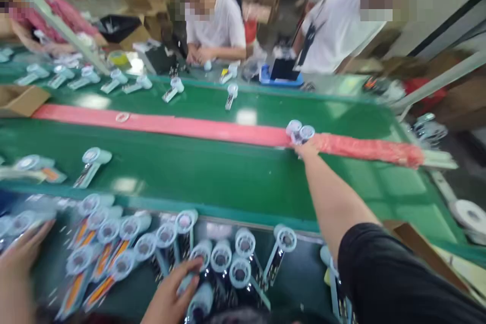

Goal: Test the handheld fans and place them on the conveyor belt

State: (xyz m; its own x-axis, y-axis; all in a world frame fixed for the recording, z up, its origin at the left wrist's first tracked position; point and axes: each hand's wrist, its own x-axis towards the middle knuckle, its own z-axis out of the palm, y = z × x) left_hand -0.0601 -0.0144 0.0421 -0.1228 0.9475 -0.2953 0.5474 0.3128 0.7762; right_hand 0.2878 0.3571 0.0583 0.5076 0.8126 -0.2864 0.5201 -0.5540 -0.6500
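Note:
My right hand (307, 150), in a black sleeve, stretches across the green belt to the pink strip. Its fingers are closed on a pair of light-blue handheld fan bodies (300, 132) with round heads. My left hand (172, 291) is at the bottom centre, its fingers curled round a light-blue handheld fan body (185, 283) that they partly hide. Right beside it lie more fan bodies (220, 257), their handles open with dark parts inside. Left of these, a group of fan bodies (108, 231) shows orange parts in the handles.
A co-worker's hand (28, 248) touches fan bodies at far left. The green conveyor belt (228, 172) carries a pink strip (205, 129) and scattered fans. Several people sit opposite. A cardboard box (23, 100) stands at left, another (425, 250) by my right arm.

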